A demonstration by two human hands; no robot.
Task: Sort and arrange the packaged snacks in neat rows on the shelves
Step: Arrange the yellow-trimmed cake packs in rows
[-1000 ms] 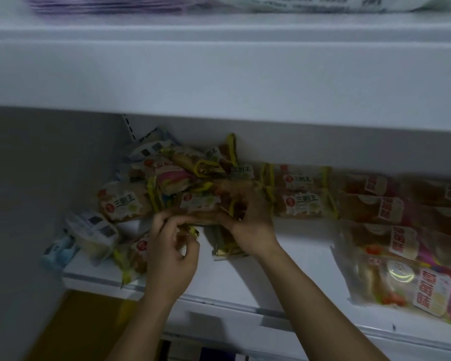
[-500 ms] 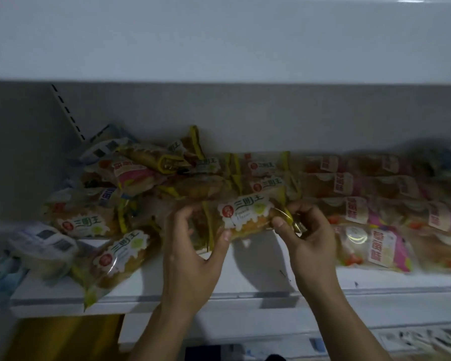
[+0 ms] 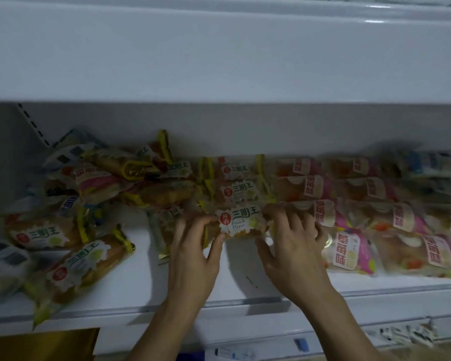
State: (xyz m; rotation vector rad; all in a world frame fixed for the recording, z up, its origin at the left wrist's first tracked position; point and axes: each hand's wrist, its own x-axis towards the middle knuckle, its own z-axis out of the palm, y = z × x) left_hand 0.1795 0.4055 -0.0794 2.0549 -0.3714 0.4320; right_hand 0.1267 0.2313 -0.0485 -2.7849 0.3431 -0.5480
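Observation:
A yellow-edged snack pack with a white label lies on the white shelf, in front of two like packs set in a column. My left hand grips its left end and my right hand grips its right end. A loose heap of yellow packs mixed with other wrappers fills the shelf's left part. Pink-labelled packs lie in rows on the right.
An upper white shelf overhangs close above. Two yellow packs lie near the front edge at left, one sticking out over it. Grey-white packs sit at the far left. Blue packs lie at the back right.
Both hands pulled one yellow pack out of the heap, carried it right and lowered it onto the shelf in front of the two stacked yellow packs. The view swung right.

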